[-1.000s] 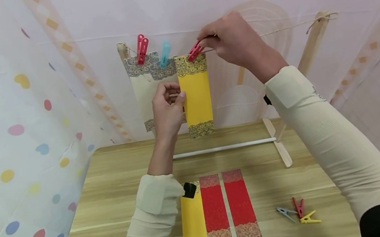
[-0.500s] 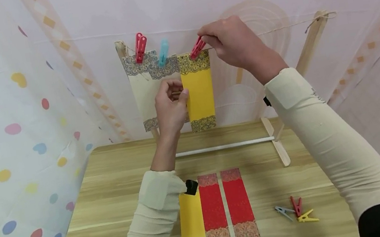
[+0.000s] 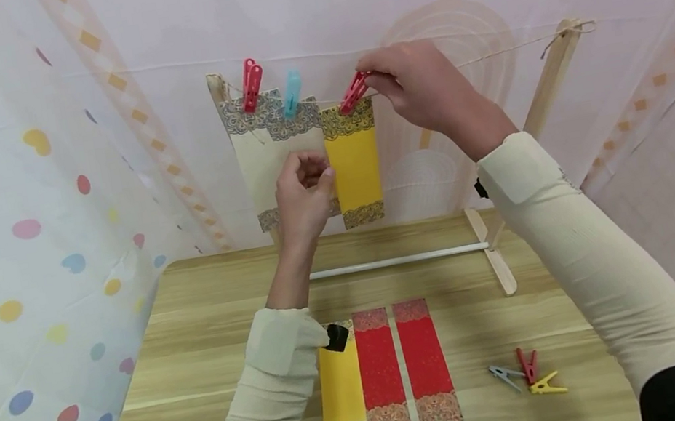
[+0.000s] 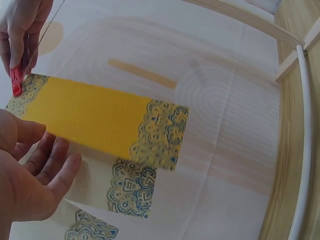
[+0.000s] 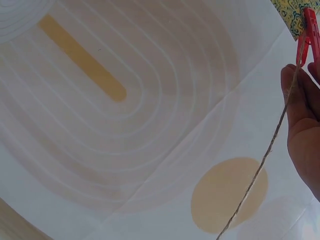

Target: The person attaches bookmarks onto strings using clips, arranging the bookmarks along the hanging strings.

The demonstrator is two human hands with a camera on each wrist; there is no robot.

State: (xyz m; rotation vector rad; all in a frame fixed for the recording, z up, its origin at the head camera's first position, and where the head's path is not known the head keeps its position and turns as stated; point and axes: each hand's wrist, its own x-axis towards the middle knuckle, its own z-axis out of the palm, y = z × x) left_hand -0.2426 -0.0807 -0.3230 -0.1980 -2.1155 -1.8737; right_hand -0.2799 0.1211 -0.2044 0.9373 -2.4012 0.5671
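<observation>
While the fingers of the right hand (image 3: pixel 421 84) pinch the red clothespin (image 3: pixel 355 92) at its handle end, those of the left hand (image 3: pixel 303 200) curve loosely by the left edge of the yellow strip (image 3: pixel 357 170), with nothing plainly between them (whether a fingertip grazes that edge, I cannot tell). Half a second ago the left thumb lapped over the strip; it now sits clear of its face, and pin and strip have dropped a little, the top edge showing just below the twine (image 3: pixel 498 54). For the work in hand, I take this to mean the pin carries the strip's weight, though its bite on the twine is unclear.

The strip's long axis runs nearly upright, patterned bands at top and bottom; the pin slants, jaws down to the left. Left of it, two pale strips (image 3: pixel 260 164) hang overlapping under a blue clothespin (image 3: pixel 292 94) and another red pin (image 3: pixel 252 85). Below, on the counter (image 3: pixel 213 348), lie a second yellow strip (image 3: pixel 342 390) and two red strips (image 3: pixel 378 366), pointing away from the person.
</observation>
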